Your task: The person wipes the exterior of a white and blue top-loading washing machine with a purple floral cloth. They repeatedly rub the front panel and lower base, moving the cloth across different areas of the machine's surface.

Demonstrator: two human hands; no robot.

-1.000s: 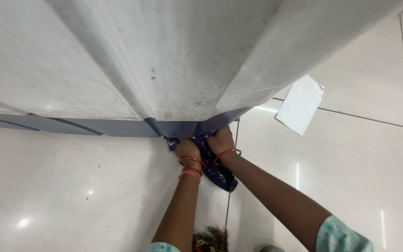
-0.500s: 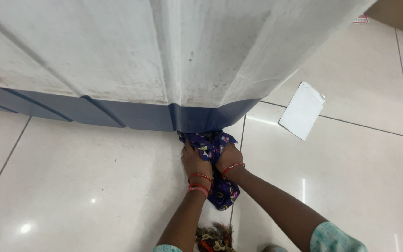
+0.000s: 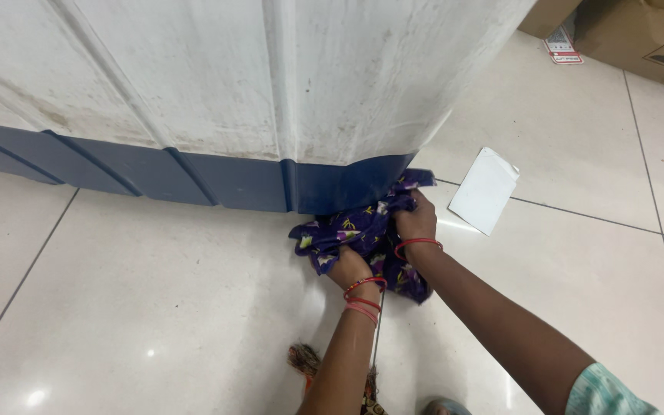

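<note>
Purple patterned cloth (image 3: 355, 230), soft and light, looks easy to bunch anywhere: left hand (image 3: 350, 269) and right hand (image 3: 416, 221) fingers clench its folds beside the appliance's blue base (image 3: 217, 180).

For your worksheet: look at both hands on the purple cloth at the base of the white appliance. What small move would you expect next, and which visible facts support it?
Probably a short wipe along the blue base band. Both the left hand and the right hand grip the purple patterned cloth, bunched against the band's corner, and the white panel above shows grime.
</note>
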